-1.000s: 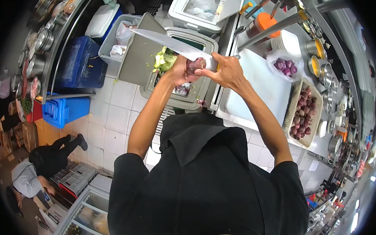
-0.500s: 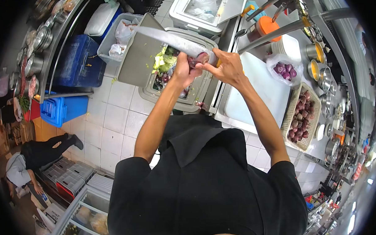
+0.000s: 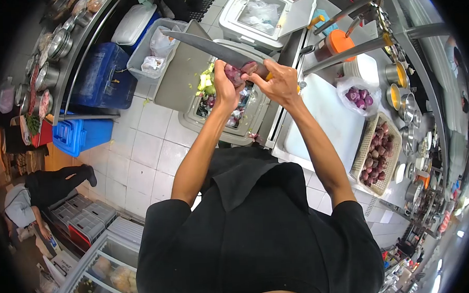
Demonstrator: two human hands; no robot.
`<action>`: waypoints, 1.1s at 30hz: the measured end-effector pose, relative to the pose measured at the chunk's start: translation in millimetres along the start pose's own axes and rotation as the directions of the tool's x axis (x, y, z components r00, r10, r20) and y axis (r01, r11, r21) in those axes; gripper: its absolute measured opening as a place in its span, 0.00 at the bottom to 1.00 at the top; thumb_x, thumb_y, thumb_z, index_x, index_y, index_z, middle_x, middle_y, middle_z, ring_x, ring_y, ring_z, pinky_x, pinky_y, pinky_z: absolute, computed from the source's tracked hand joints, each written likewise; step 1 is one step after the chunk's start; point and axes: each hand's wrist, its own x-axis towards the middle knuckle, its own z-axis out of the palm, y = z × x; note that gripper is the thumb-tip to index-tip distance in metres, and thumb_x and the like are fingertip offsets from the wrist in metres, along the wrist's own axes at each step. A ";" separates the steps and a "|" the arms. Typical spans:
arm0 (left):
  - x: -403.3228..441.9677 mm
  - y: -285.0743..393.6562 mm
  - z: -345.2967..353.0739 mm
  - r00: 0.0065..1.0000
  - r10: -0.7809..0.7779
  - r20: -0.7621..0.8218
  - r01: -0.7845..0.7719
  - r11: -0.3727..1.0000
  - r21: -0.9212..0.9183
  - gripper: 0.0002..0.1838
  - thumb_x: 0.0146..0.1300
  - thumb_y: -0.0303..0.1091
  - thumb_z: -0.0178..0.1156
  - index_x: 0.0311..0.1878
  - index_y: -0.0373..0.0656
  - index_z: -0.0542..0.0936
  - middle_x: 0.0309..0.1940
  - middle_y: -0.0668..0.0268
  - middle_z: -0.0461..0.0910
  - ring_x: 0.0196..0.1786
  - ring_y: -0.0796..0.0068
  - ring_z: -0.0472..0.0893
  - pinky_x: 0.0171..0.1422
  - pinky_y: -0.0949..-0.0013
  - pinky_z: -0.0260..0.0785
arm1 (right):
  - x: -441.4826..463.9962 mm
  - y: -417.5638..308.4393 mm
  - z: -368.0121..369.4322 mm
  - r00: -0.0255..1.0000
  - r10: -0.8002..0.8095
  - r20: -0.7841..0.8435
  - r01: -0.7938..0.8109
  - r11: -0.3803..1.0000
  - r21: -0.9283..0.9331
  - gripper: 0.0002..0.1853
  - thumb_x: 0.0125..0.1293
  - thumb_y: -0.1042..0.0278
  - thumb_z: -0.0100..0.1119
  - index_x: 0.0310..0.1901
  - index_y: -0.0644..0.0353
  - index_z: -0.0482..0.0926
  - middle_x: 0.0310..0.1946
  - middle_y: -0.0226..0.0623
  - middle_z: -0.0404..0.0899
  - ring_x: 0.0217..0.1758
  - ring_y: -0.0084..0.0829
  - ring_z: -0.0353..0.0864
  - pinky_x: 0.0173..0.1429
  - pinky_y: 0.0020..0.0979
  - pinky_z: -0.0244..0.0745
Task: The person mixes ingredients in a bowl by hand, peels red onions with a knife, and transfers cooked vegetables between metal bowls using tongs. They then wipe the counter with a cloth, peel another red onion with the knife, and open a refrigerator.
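Closed around a red onion [image 3: 233, 74], my left hand [image 3: 225, 88] is above an open bin [image 3: 238, 137] of vegetable scraps. My right hand [image 3: 280, 81] grips a large knife [image 3: 204, 44] near its yellow handle, with the long blade pointing to the upper left across the onion. A brownish-red piece [image 3: 249, 68], perhaps onion skin or a cut end, shows at the blade beside my right thumb. Pale green leafy scraps [image 3: 206, 80] lie in the bin below my left hand.
A white cutting board [image 3: 325, 124] lies on the counter to the right. Beyond it are a bag of peeled purple onions [image 3: 359, 97] and a basket [image 3: 357, 167] of unpeeled ones. A lidded white bin [image 3: 229, 21] stands ahead. Another person [image 3: 25, 200] is at the lower left.
The knife blade has turned and looks darker, with its edge tilted differently. Both hands stay over the bin, still on the onion and knife. The view has shifted slightly.
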 end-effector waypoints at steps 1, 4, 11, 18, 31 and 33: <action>-1.2 3.7 4.1 0.999 -0.009 -0.044 0.007 0.999 -0.049 0.23 0.69 0.54 0.40 0.31 0.48 0.76 0.20 0.71 0.77 0.15 0.83 0.67 0.16 0.78 0.53 | 0.3 -0.1 4.5 0.999 -0.017 -0.044 0.015 0.999 -0.029 0.28 0.50 0.44 0.71 0.17 0.58 0.66 0.12 0.37 0.68 0.13 0.37 0.68 0.19 0.34 0.63; 6.3 5.7 9.1 0.990 -0.072 -0.125 0.058 0.992 -0.110 0.22 0.67 0.54 0.41 0.29 0.48 0.74 0.20 0.69 0.76 0.17 0.76 0.72 0.18 0.75 0.60 | 4.0 -0.6 9.5 0.988 -0.110 -0.107 0.096 0.987 -0.129 0.28 0.49 0.43 0.71 0.17 0.56 0.67 0.12 0.34 0.68 0.13 0.35 0.69 0.19 0.33 0.64; 40.0 5.6 -43.7 0.861 -0.255 0.440 0.414 0.855 -0.313 0.28 0.66 0.58 0.49 0.38 0.36 0.77 0.25 0.64 0.75 0.30 0.69 0.77 0.30 0.69 0.70 | -18.9 2.6 18.1 0.976 -0.217 0.016 0.217 0.970 -0.107 0.28 0.47 0.37 0.71 0.21 0.54 0.70 0.12 0.31 0.69 0.14 0.34 0.70 0.19 0.33 0.64; 28.8 9.1 -67.9 0.967 -0.137 0.215 0.210 0.907 -0.366 0.24 0.68 0.49 0.52 0.49 0.35 0.77 0.39 0.55 0.81 0.41 0.66 0.79 0.47 0.70 0.73 | -24.0 13.3 6.0 0.961 0.276 0.020 -0.273 0.957 -0.094 0.31 0.52 0.31 0.65 0.26 0.58 0.79 0.14 0.38 0.74 0.20 0.41 0.78 0.24 0.37 0.68; 10.0 -12.5 -54.6 0.984 -0.159 0.078 0.167 0.979 -0.116 0.24 0.64 0.51 0.38 0.36 0.40 0.76 0.27 0.60 0.79 0.22 0.66 0.76 0.24 0.66 0.69 | -8.8 -0.8 17.5 0.824 0.536 0.182 -0.489 0.836 -0.250 0.49 0.42 0.15 0.57 0.28 0.69 0.78 0.19 0.53 0.80 0.26 0.47 0.84 0.32 0.42 0.77; 13.0 -17.9 -45.7 0.993 -0.114 0.033 0.116 0.989 -0.090 0.24 0.65 0.52 0.37 0.34 0.43 0.76 0.21 0.65 0.77 0.18 0.71 0.73 0.21 0.70 0.65 | -8.6 -17.3 17.8 0.809 0.541 0.228 -0.485 0.835 -0.262 0.49 0.42 0.16 0.58 0.30 0.70 0.79 0.18 0.52 0.79 0.26 0.48 0.83 0.32 0.43 0.77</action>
